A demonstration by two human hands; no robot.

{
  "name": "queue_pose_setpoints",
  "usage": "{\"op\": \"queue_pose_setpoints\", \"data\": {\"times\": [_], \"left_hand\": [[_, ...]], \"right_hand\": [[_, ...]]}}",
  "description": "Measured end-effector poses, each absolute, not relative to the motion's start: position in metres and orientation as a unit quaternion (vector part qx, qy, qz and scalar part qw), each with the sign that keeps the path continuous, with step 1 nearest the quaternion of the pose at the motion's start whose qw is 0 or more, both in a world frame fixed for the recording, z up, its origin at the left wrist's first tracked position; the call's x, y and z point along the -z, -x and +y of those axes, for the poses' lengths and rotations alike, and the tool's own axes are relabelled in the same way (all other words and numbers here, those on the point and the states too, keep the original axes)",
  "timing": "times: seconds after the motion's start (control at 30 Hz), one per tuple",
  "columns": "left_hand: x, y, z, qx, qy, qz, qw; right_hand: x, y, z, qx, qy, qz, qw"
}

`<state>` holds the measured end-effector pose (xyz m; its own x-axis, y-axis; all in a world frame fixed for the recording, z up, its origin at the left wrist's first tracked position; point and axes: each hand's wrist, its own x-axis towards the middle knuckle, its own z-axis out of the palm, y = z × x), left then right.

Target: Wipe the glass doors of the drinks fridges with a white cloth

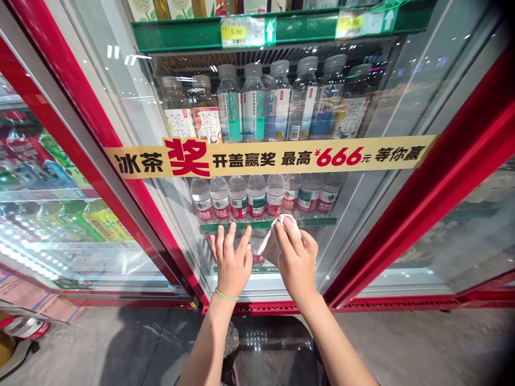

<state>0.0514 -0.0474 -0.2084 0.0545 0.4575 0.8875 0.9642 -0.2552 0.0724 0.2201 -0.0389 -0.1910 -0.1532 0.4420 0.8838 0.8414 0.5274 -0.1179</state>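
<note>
A glass fridge door (169, 198) with a red frame stands right in front of me. My left hand (233, 262) is at the lower glass, its fingers spread and pointing up, with nothing in it. To its right, my right hand (296, 257) presses a white cloth (270, 238) against the pane, its fingers bent over the top of it. Part of the cloth hides under those fingers. Just above both hands, behind the glass, a row of red-labelled water bottles (256, 198) stands on a green-edged shelf.
A yellow banner strip (298, 156) with large lettering crosses the door. Higher up, soda bottles (253, 104) stand behind the glass. Red-framed fridges adjoin on both sides. Pink boxes (28, 295) and a red-labelled container (26, 327) are on the grey floor at left.
</note>
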Motion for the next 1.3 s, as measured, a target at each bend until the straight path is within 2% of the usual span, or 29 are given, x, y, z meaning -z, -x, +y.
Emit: {"op": "queue_pose_setpoints", "data": {"times": [0.13,0.3,0.43,0.57,0.73,0.87,1.0,1.17,1.3], "left_hand": [[0.209,-0.051,-0.047,0.434,0.662,-0.534,0.295],[0.208,-0.044,-0.049,0.416,0.674,-0.534,0.296],[0.205,-0.04,-0.052,0.403,0.677,-0.54,0.297],[0.202,-0.038,-0.054,0.408,0.671,-0.542,0.297],[0.201,-0.031,-0.055,0.409,0.672,-0.544,0.292],[0.202,-0.025,-0.055,0.414,0.667,-0.546,0.292],[0.202,-0.023,-0.055,0.422,0.664,-0.544,0.292],[0.198,-0.021,-0.056,0.448,0.655,-0.535,0.29],[0.195,-0.017,-0.056,0.467,0.646,-0.53,0.288]], "right_hand": [[0.189,-0.218,-0.039,0.211,0.412,-0.758,0.46],[0.185,-0.216,-0.041,0.202,0.434,-0.726,0.493],[0.182,-0.213,-0.042,0.191,0.409,-0.764,0.461],[0.181,-0.208,-0.042,0.184,0.423,-0.74,0.49],[0.18,-0.2,-0.042,0.173,0.398,-0.767,0.472],[0.181,-0.197,-0.042,0.181,0.427,-0.727,0.507],[0.184,-0.195,-0.042,0.176,0.401,-0.767,0.469],[0.189,-0.195,-0.041,0.184,0.426,-0.736,0.493],[0.192,-0.19,-0.042,0.181,0.409,-0.77,0.455]]}}
